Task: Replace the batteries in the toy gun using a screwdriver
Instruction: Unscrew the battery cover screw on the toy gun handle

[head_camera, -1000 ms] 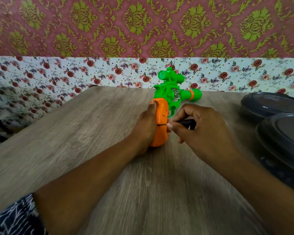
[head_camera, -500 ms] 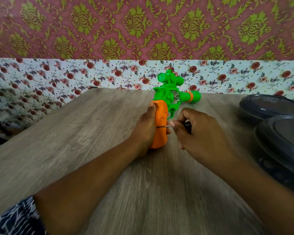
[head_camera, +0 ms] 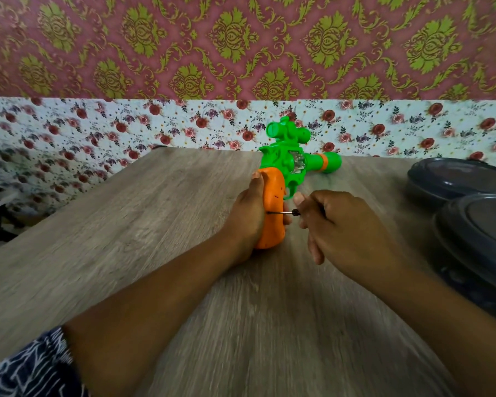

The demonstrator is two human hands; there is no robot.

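Observation:
A toy gun point(head_camera: 289, 164) with a green body and an orange grip stands on the wooden table point(head_camera: 126, 224), barrel pointing right and away. My left hand point(head_camera: 246, 216) wraps the orange grip from the left side. My right hand point(head_camera: 344, 227) is closed around a small screwdriver point(head_camera: 282, 212). Only its thin metal shaft shows, lying level with its tip touching the right face of the orange grip. The handle is hidden inside my fingers.
Two dark grey round lidded containers point(head_camera: 453, 179) point(head_camera: 481, 239) sit at the table's right edge, close to my right forearm. A flowered wall runs right behind the table. The table's left edge drops off near a dark object at far left.
My right hand has drawn back to the right, so more of the screwdriver's metal shaft shows between my fingers and the orange grip. The left hand and the toy gun have stayed put.

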